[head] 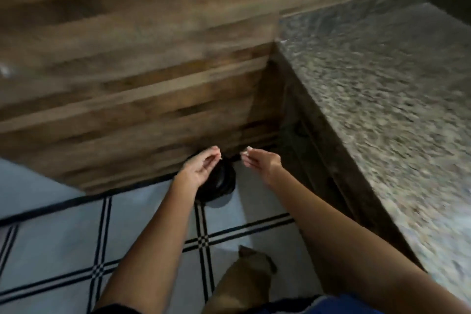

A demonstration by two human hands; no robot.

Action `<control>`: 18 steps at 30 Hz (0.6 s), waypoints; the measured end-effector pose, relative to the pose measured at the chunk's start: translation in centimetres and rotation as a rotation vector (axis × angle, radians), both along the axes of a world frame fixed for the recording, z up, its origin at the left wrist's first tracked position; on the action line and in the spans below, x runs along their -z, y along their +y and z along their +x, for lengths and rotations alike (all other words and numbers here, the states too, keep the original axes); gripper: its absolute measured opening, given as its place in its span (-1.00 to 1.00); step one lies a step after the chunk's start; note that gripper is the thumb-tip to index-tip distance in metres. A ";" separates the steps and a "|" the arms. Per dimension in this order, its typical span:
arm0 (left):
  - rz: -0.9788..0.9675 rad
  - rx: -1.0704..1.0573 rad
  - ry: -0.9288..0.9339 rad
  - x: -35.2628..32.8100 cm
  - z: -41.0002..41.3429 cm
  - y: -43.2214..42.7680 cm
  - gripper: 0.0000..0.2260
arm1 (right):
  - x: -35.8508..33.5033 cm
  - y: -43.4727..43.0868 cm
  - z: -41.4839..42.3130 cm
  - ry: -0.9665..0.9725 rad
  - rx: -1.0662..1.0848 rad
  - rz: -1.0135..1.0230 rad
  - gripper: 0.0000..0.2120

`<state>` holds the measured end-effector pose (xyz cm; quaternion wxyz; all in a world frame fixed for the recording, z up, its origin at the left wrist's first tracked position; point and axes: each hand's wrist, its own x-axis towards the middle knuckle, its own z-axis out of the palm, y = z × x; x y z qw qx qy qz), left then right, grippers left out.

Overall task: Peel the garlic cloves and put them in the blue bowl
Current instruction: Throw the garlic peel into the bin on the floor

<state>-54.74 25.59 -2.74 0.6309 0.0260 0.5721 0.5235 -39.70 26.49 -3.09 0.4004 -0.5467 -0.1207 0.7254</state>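
Garlic: cannot be made out with certainty in this blurred view. The only candidates are pale flecks (247,148) at the fingertips of the right hand (258,162), and these may equally be nails. Both hands hang above a round black bin (224,183) that stands on the floor.

The right hand is over the bin's far right edge. Its fingers are drawn together toward the thumb and point left; whether they pinch anything cannot be told. The left hand (200,169) is over the bin's left half and hides part of it. Its palm is turned upward and its curled fingertips meet the thumb; whether it holds anything cannot be told either. The two sets of fingertips face each other, near but apart, above the bin's far rim.

Behind the bin stands a wooden cabinet front (140,84). To the bin's right, a speckled stone counter (382,97) runs above dark cupboards. Nearer than the bin lies a pale rug (63,237) crossed by black double stripes. Also nearer than the bin, between the forearms, a brown animal (244,275), apparently a dog, is seen from above. Blue cloth (331,304) shows at the bottom edge.
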 end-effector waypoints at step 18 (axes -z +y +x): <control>-0.074 -0.328 -0.144 8.7 -9.7 10.7 -0.89 | 10.1 14.6 -11.4 -0.139 -0.231 -0.131 -0.76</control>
